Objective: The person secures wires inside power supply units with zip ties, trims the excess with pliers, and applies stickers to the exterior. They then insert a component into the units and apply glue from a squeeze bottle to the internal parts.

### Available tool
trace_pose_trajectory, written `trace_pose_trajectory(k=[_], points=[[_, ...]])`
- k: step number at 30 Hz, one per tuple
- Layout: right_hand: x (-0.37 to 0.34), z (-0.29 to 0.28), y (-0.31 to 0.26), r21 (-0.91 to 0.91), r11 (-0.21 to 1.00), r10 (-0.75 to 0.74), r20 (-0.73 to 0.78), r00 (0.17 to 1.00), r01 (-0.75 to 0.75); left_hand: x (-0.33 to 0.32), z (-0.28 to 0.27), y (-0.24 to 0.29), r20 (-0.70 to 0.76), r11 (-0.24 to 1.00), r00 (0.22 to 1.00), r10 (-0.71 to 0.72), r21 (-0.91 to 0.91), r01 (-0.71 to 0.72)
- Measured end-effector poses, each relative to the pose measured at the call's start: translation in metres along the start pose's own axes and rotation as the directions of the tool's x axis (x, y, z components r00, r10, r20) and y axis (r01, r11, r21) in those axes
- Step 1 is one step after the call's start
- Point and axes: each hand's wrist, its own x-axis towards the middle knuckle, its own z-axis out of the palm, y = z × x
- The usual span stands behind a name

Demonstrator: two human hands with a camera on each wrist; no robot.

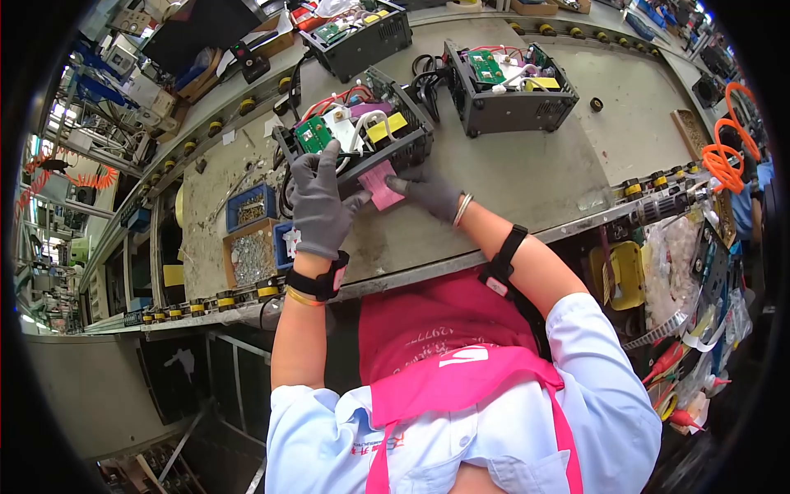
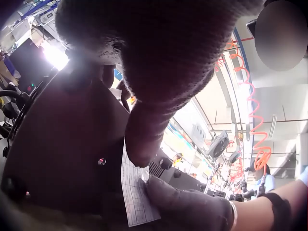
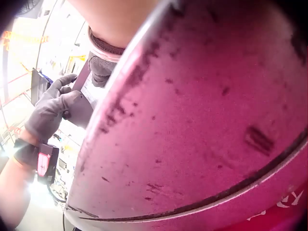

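In the head view, a dark metal unit [image 1: 413, 146] with an uncovered top stands on the bench in front of both gloved hands. It shows a green circuit board [image 1: 313, 134], white cables and a yellow-wrapped part [image 1: 387, 128]. My left hand [image 1: 319, 202] grips the near left corner, fingers over the top edge and thumb outside. A pink printed slip [image 1: 381, 186] lies against the near wall; the left wrist view shows the left thumb [image 2: 144, 144] over its edge. My right hand [image 1: 432, 196] pinches the slip, its thumb on the front; the other fingers are partly hidden.
Two similar open units, one at the right [image 1: 518, 107] and one at the back [image 1: 358, 41], stand on the bench. Left of the hands are a blue bin [image 1: 249, 207] of small parts and a cardboard tray [image 1: 251, 255]. An orange coiled hose [image 1: 724, 148] hangs at right.
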Motion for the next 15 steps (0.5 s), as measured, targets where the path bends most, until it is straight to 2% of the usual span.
trace_pose_trajectory(k=[3,6,15], points=[[-0.0015,0.002,-0.0025,0.057,0.997,0.046,-0.012,0.999,-0.045,0.0002,0.0011,-0.0002,0.008,1.0,1.0,-0.006,0.011,0.006],[0.0017,0.0016,0.0055,0.007,0.998,-0.058,-0.026,0.998,0.058,0.0001,0.0013,0.0035,0.016,0.999,0.999,-0.04,0.035,0.039],[0.0051,-0.0002,0.0069,-0.032,0.999,0.001,-0.014,1.0,-0.001,0.0008,0.0057,0.0034,0.006,0.998,0.999,-0.047,0.042,0.047]])
